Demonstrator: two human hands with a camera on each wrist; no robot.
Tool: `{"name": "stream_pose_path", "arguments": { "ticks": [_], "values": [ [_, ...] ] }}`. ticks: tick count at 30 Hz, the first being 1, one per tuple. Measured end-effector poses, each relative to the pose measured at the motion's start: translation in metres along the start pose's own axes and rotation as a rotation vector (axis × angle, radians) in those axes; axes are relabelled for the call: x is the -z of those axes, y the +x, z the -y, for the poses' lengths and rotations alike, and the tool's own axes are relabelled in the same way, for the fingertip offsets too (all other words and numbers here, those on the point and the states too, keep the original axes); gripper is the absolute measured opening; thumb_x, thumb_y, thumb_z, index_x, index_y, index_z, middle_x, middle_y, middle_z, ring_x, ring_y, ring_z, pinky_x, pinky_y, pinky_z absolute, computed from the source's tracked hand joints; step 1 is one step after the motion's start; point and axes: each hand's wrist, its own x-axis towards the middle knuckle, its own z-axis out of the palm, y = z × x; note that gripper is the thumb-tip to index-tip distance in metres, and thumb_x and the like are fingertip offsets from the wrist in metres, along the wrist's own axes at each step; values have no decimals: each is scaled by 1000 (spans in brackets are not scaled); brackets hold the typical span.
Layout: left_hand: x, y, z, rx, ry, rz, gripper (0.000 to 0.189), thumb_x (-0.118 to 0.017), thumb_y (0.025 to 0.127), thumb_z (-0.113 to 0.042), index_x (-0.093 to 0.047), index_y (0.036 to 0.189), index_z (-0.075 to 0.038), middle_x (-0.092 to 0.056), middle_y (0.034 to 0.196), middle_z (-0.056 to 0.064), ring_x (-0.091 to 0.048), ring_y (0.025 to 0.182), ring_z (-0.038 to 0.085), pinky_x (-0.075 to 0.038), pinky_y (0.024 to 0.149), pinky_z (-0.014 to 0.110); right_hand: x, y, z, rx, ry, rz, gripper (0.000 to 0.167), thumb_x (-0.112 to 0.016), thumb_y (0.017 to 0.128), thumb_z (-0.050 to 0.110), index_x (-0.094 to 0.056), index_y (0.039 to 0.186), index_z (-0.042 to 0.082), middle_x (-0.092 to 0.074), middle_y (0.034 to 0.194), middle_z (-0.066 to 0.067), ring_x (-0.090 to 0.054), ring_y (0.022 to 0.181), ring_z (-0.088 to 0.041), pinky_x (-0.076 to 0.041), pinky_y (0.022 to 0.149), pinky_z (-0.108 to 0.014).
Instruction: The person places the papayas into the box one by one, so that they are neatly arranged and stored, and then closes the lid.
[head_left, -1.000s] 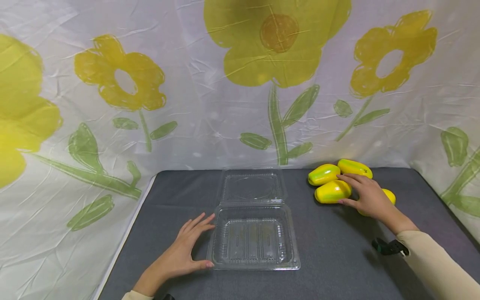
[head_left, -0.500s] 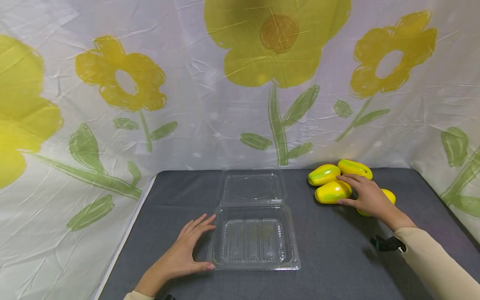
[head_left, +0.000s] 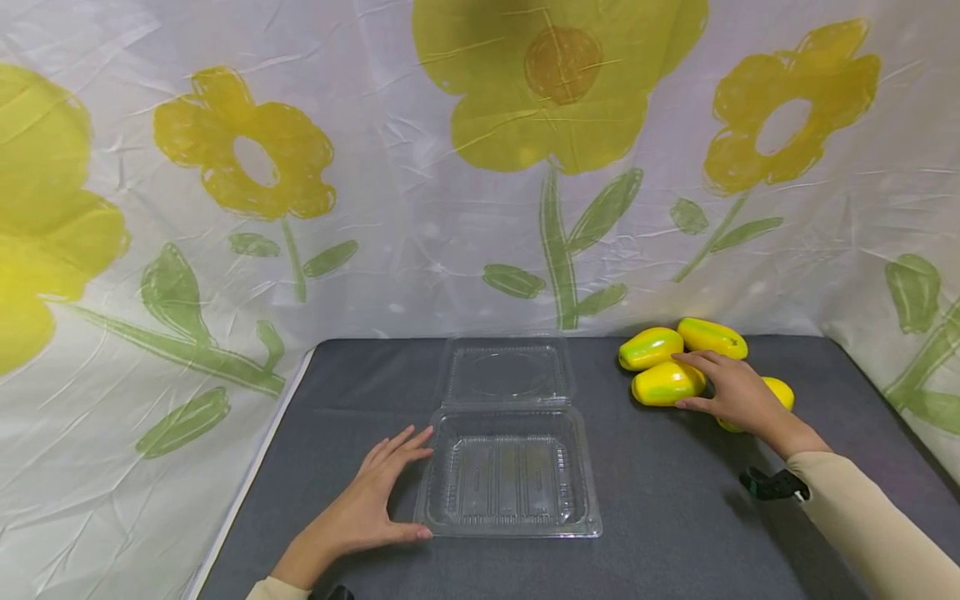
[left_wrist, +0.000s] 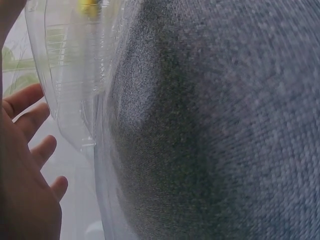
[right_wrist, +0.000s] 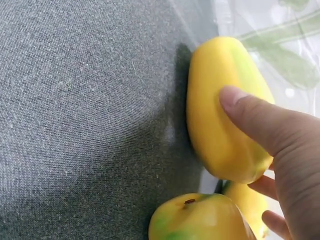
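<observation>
A clear plastic clamshell box [head_left: 507, 479] lies with its lid [head_left: 506, 372] folded back on the table. My left hand [head_left: 363, 504] spans its left side, fingers spread and fingertips right at the rim; the left wrist view shows those fingers [left_wrist: 34, 117] beside the clear wall. At the right, my right hand [head_left: 738, 396] holds the front papaya [head_left: 663, 385], a yellow one with a green streak. In the right wrist view my thumb [right_wrist: 250, 112] lies across this papaya [right_wrist: 210, 110], and the other fingers are mostly hidden behind it.
Two more papayas lie behind the held one, a left one [head_left: 649, 348] and a right one [head_left: 712, 337]. Another papaya [head_left: 780, 392] is partly hidden by my right hand. Dark grey cloth [head_left: 660, 500] covers the table, and a flower-printed curtain [head_left: 405, 250] hangs behind.
</observation>
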Motion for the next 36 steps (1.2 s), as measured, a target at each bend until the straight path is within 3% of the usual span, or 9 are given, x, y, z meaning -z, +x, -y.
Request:
{"name": "stream_pose_path", "arguments": {
  "ticks": [7, 14, 25, 36],
  "values": [
    [3, 2, 2, 0, -9, -4, 97, -81, 67, -63, -44, 146, -21, -33, 163, -1, -27, 150, 35, -21, 114, 66, 2, 0, 0, -4, 1, 24, 71, -80, 81, 36, -55, 139, 4, -55, 138, -28, -54, 121, -48, -46, 95, -65],
    [3, 6, 3, -3, 28, -7, 93, -76, 71, -68, -47, 146, -21, -37, 161, -2, -30, 149, 33, -23, 114, 63, -3, 0, -4, 9, -14, -14, 69, -82, 79, 35, -58, 136, 6, -58, 135, -26, -57, 119, -46, -48, 93, -62],
    [-1, 9, 3, -9, 49, -37, 87, -77, 74, -63, -50, 144, -19, -39, 159, -2, -34, 147, 34, -26, 113, 66, 0, -2, -2, 6, -1, -20, 69, -82, 79, 35, -57, 136, 6, -57, 137, -26, -56, 120, -47, -48, 93, -63],
    [-1, 10, 3, -14, 25, -53, 84, -72, 77, -64, -50, 145, -19, -39, 159, -2, -36, 147, 35, -26, 113, 66, 5, -2, 1, 9, 15, -56, 68, -84, 77, 34, -60, 134, 7, -58, 137, -25, -58, 118, -46, -49, 91, -61]
  ]
}}
